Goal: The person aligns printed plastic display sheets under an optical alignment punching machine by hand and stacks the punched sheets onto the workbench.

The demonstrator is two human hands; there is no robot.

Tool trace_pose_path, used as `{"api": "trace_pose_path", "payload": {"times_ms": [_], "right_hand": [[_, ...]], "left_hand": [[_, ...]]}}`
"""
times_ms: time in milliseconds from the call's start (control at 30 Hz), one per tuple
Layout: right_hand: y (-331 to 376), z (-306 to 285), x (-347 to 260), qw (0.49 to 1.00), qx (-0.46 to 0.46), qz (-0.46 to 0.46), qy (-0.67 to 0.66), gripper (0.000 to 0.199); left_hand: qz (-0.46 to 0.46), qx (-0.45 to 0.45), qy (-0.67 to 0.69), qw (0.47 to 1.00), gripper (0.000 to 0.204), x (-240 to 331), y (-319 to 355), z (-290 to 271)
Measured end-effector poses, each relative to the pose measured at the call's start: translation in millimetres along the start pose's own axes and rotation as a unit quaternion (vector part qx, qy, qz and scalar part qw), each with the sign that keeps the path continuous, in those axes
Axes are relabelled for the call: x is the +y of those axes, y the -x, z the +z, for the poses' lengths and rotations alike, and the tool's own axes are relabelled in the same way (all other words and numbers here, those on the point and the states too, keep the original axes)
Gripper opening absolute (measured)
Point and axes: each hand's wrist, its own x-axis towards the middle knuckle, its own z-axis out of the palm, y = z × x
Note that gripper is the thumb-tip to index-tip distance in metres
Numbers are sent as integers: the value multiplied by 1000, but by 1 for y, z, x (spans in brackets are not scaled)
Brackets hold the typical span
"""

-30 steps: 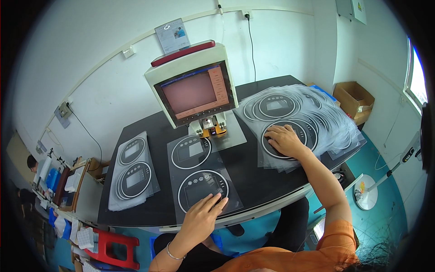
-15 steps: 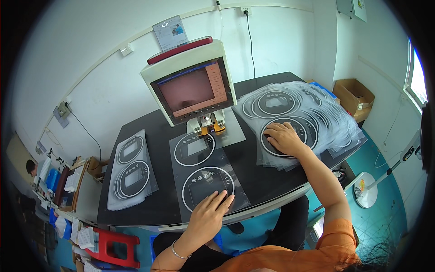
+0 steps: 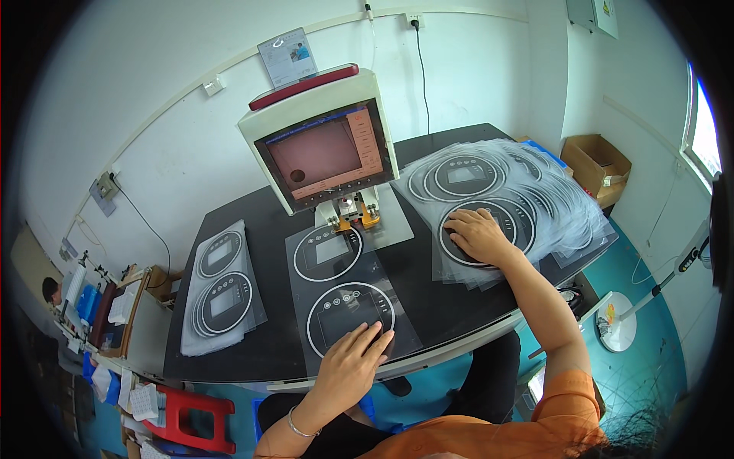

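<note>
Under my left hand [image 3: 353,356] lies the near end of a clear plastic sheet [image 3: 353,274] printed with two black discs ringed in white. My left fingers are stretched flat on its near disc. The sheet's far edge reaches beneath the head of a white machine [image 3: 307,150] with a screen and orange metal parts [image 3: 359,220]. To the right, my right hand [image 3: 477,234] rests with fingers spread on a broad, fanned pile of similar printed sheets [image 3: 550,222]. A smaller pile of such sheets [image 3: 222,287] sits at the left of the black table.
The black table [image 3: 428,302] has a curved front edge close to my body. A cardboard box [image 3: 600,168] stands beyond its right end. On the floor are a red plastic stool [image 3: 195,417] and a round white base [image 3: 616,321]. Another person [image 3: 52,291] is at the far left.
A dark round spot now shows at the lower left of the machine's screen. The printed sheet and both hands look almost unmoved.
</note>
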Motion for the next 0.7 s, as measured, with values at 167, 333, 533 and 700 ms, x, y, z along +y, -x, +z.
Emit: {"api": "trace_pose_path", "payload": {"times_ms": [167, 333, 533, 700], "right_hand": [[-2, -5, -4, 1000, -17, 12, -19, 27], [0, -4, -1, 1000, -12, 8, -24, 28], [0, 2, 1, 1000, 15, -8, -5, 26], [0, 1, 0, 1000, 13, -12, -7, 26]], "left_hand": [[4, -3, -16, 1000, 42, -2, -3, 0], [-43, -5, -43, 998, 48, -32, -33, 16], [-45, 20, -125, 991, 39, -88, -83, 56], [-90, 9, -138, 986, 37, -97, -104, 68]]}}
